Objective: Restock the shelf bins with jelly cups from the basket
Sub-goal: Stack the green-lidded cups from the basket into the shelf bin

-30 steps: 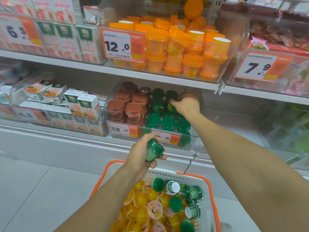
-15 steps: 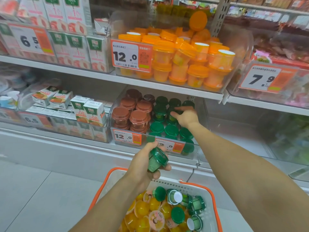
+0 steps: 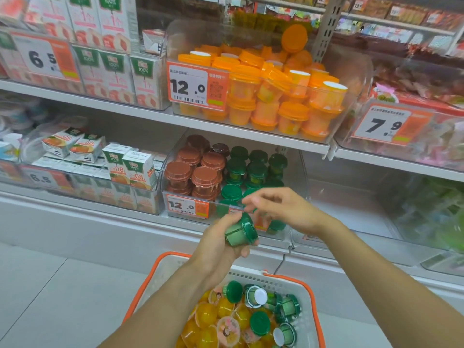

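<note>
A green-lidded jelly cup (image 3: pixel 240 231) sits just below the centre of the frame, tipped on its side with the lid pointing up and to the right, and the left hand (image 3: pixel 221 243) grips it, fingers and thumb curled round the pale green body from beneath and behind. The right hand (image 3: pixel 283 209) is just above and to the right of it, holding nothing, its fingers loosely bent and spread, with the fingertips (image 3: pixel 248 200) reaching toward the lid; whether they actually touch the cup cannot be told. Directly behind both hands, at centre frame, stands the clear lower shelf bin (image 3: pixel 296 169), holding stacked green-lidded cups (image 3: pixel 256 167) on its right side and brown-lidded cups (image 3: pixel 198 169) on its left, with a "12.0" price tag (image 3: pixel 187 205) on its front. At the bottom centre is the white basket (image 3: pixel 310 320) with an orange rim, holding more green-lidded cups (image 3: pixel 259 322), some lying on their sides, among yellow jelly cups (image 3: pixel 207 315) and a few with pinkish printed tops. On the shelf above, at upper centre, a second clear bin (image 3: pixel 356 71) is heaped with orange-lidded cups (image 3: pixel 293 114) behind its own "12.0" tag. To the left of both shelves stand juice cartons (image 3: pixel 136 167), and at the right edge a "7.9" tag (image 3: pixel 386 124) fronts a bin of blurred packets.
</note>
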